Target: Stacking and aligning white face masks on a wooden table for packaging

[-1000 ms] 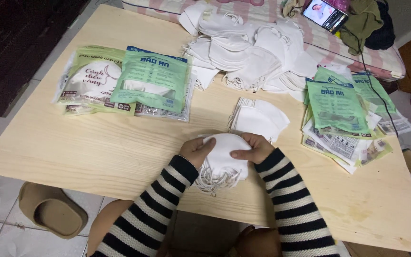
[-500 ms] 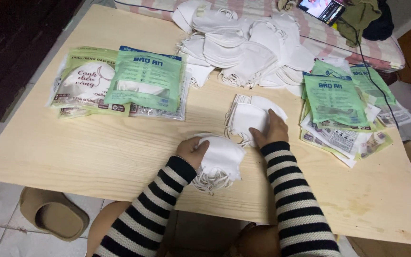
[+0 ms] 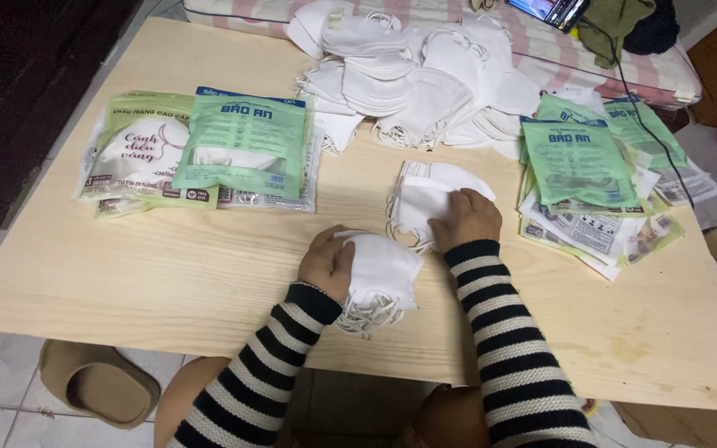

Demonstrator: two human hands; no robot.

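Note:
My left hand (image 3: 325, 264) grips a folded stack of white face masks (image 3: 382, 278) near the table's front edge, their ear loops trailing toward me. My right hand (image 3: 468, 217) rests on a second small pile of white masks (image 3: 421, 199) just beyond, fingers curled over the top one. Both arms wear black-and-white striped sleeves.
A big heap of loose white masks (image 3: 412, 79) lies at the far middle of the wooden table (image 3: 168, 274). Green packaged masks (image 3: 246, 149) sit at left, empty green packets (image 3: 578, 162) at right. A phone (image 3: 553, 10) and a cable lie beyond; a slipper (image 3: 97, 383) is on the floor.
My right hand has left the stack held by the left hand and moved forward-right onto the small mask pile. The left hand keeps its hold.

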